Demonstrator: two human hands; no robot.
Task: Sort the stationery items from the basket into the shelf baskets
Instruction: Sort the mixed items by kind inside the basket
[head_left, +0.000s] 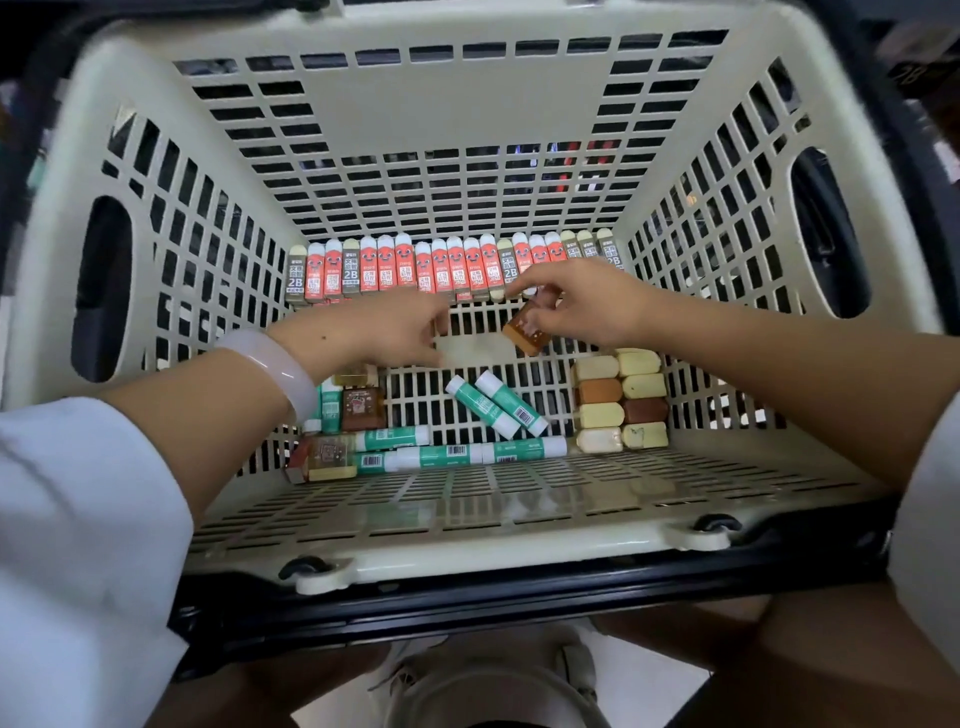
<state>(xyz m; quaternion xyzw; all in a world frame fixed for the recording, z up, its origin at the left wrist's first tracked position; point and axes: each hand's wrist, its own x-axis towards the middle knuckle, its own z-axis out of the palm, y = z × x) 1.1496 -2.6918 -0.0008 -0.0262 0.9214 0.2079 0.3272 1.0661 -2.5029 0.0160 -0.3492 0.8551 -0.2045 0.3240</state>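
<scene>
Cream slotted plastic forms the basket (457, 104), seen from above with both forearms reaching in over its near rim. Along the far edge of the basket floor stands a row of eraser boxes (452, 267), red-orange ones mixed with grey ones marked 2B; the right end of the row is partly hidden behind the right hand (582, 306).

That hand pinches a small brown eraser (527, 330) between thumb and fingertips, holding it tilted over the middle of the floor; its print is too blurred to read. The left hand (379, 332), with a pale bangle (275, 364) on the wrist, reaches toward the same spot with fingers loosely extended. Its fingertips are smeared by motion, so I cannot tell whether they touch anything.

Against the right wall, toward the near corner, lies a neat block of cream and brown erasers (621, 400) in two columns. Two green-and-white glue sticks (496, 405) lie slanted near the middle of the floor, and more glue sticks (457, 454) lie end to end along the near edge. In the near left corner sits a jumble of brown packaged erasers (358, 408), partly covered by the left wrist.

White sleeves (78, 519) are cut off at both sides of the view.
</scene>
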